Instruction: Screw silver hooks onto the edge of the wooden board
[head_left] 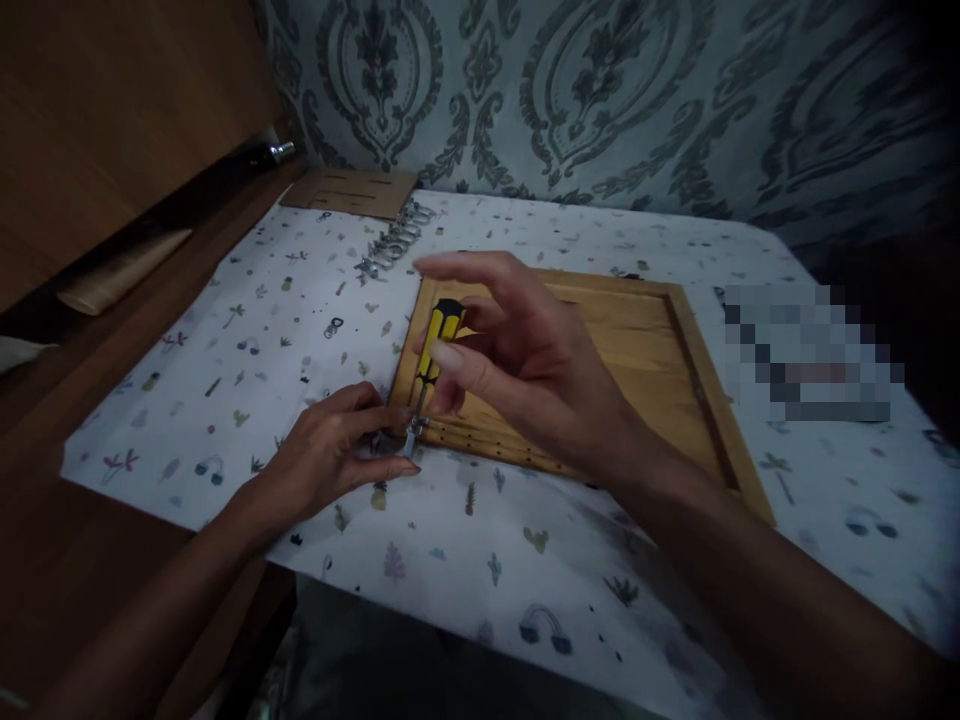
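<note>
A wooden cabinet door (615,350) with a raised frame lies flat on the table, a row of small dark holes along its near edge. At its near left corner sits a metal hinge (412,436), pinched between the thumb and fingers of my left hand (337,435). My right hand (525,345) holds a screwdriver (442,335) by its yellow and black handle, thumb on the near side and index finger stretched out above it. The screwdriver stands nearly upright, slightly tilted, with its shaft reaching down to the hinge. Its very tip is hard to make out.
Several metal hinges (394,240) lie in a row behind the door, beside a flat piece of cardboard (349,193). A patterned white cloth (442,560) covers the table. A blurred-out object (810,355) lies at the right. Brown furniture (112,130) stands at the left, patterned wallpaper (480,90) behind.
</note>
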